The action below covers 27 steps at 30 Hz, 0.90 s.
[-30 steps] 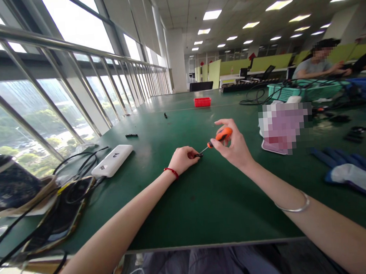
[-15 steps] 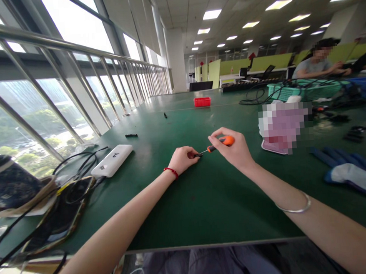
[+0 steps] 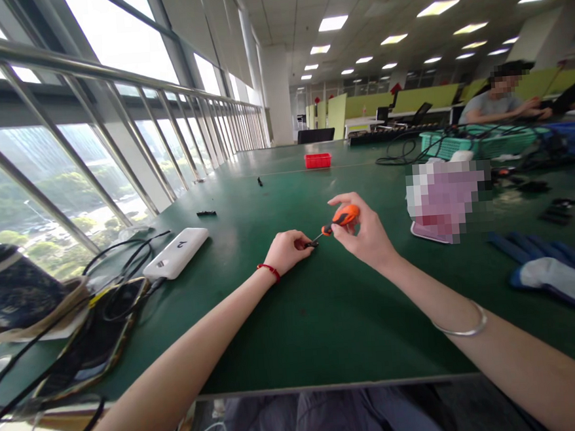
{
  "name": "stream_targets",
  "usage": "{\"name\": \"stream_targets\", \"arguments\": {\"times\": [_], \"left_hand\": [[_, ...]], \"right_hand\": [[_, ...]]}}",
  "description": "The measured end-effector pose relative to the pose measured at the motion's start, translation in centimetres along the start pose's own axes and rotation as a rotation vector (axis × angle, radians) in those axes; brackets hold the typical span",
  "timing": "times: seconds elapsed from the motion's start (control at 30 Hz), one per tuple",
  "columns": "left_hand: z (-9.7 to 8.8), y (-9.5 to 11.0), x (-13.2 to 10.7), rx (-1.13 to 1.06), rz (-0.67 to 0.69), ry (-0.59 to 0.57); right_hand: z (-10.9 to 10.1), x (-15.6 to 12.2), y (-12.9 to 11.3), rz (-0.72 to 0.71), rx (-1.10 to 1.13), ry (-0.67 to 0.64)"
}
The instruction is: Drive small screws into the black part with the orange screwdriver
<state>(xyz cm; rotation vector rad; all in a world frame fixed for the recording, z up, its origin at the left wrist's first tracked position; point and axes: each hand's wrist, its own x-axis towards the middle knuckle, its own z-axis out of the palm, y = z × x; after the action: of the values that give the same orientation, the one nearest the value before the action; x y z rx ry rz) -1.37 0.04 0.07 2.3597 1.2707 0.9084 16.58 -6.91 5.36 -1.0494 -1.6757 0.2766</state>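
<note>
My left hand (image 3: 288, 249) rests on the green table (image 3: 333, 304), fingers pinched on a small black part (image 3: 312, 244). My right hand (image 3: 362, 233) grips a small orange-handled screwdriver (image 3: 339, 219), fingers wrapped round the handle. The screwdriver's tip points left and down and meets the black part. A red cord circles my left wrist and a silver bangle my right forearm.
A white power bank (image 3: 176, 253), black cables and a phone (image 3: 96, 337) lie at the left. A red tray (image 3: 318, 160) stands far back. Blue-and-white gloves (image 3: 552, 269) lie at the right. A blurred pink object (image 3: 444, 198) sits beyond my right hand. A person sits at the far right.
My right hand has rolled the screwdriver handle between its fingers, dipping and rising again. My left hand and the black part have stayed in place.
</note>
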Motion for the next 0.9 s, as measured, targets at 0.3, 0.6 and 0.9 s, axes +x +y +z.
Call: {"name": "stream_targets", "arguments": {"times": [0.3,0.6,0.9], "left_hand": [[0.0,0.1,-0.1,-0.002,0.004,-0.021],[0.1,0.0,-0.2,-0.004,0.026,-0.039],[0.1,-0.2,-0.1,-0.018,0.021,-0.044]], "right_hand": [[-0.1,0.2,0.3,0.024,0.007,0.031],[-0.6,0.8,1.2,0.074,0.044,0.108],[-0.6,0.7,1.3,0.074,0.047,0.079]]}}
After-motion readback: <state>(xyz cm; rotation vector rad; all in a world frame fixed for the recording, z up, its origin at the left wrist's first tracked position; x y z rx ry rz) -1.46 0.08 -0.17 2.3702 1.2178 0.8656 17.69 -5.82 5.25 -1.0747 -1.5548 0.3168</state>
